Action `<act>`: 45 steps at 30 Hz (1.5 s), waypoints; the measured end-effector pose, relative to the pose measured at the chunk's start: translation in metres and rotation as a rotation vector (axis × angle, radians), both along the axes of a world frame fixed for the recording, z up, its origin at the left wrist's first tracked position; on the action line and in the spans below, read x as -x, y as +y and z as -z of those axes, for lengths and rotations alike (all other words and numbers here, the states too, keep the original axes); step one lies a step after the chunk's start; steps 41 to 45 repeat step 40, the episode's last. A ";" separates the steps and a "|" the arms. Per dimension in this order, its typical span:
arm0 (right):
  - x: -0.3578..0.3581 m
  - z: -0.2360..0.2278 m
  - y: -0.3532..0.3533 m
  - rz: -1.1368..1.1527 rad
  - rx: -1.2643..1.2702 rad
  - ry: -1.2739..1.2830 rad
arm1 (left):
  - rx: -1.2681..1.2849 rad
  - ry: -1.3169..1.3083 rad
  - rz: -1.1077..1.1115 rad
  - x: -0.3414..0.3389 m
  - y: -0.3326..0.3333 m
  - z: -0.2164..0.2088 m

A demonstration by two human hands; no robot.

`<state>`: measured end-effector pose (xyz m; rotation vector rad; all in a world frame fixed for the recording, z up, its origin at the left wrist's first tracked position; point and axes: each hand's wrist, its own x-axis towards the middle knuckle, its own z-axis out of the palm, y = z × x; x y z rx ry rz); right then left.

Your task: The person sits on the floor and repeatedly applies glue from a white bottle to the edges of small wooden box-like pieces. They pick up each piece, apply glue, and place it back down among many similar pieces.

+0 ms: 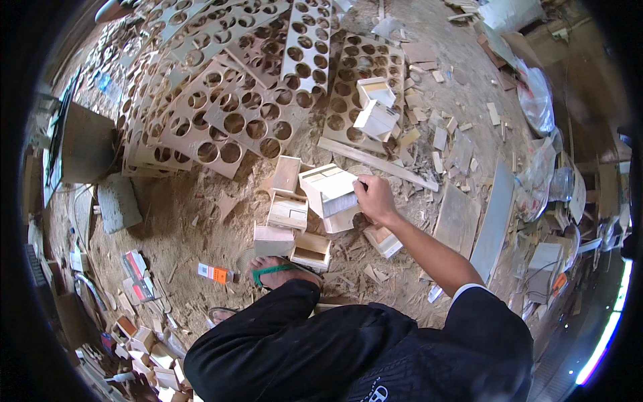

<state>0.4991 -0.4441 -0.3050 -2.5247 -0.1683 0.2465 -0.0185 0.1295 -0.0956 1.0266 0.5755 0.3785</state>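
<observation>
My right hand [375, 199] reaches out over the floor, its fingers curled closed on the right edge of a small pale wooden box [328, 187] with a slanted, house-like side. Around it are more small wooden boxes: one stands behind to the left [287, 174], another lower left [288, 212]. Nearer my foot are a light box [273, 240] and an open-topped box [311, 250]. Just under my right forearm lies one more box [382, 240]. My left hand is not in view.
Boards cut full of round holes [248, 114] lie heaped at the far left. Two boxes [377, 119] rest on one such board. A long wooden strip [378, 163] crosses the sawdust-strewn floor. Flat panels [492, 221] lie to the right. Several boxes [157, 355] are piled at lower left.
</observation>
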 end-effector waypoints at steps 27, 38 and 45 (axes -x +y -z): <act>-0.038 -0.023 0.002 -0.572 -0.165 -0.006 | -0.099 0.194 -0.179 0.053 0.020 0.016; -0.178 0.126 0.192 -0.566 0.063 -0.142 | -0.559 0.732 -0.274 -0.027 -0.026 0.027; -0.158 0.129 0.261 -0.694 0.080 -0.145 | -0.823 0.533 -0.248 -0.044 -0.046 -0.004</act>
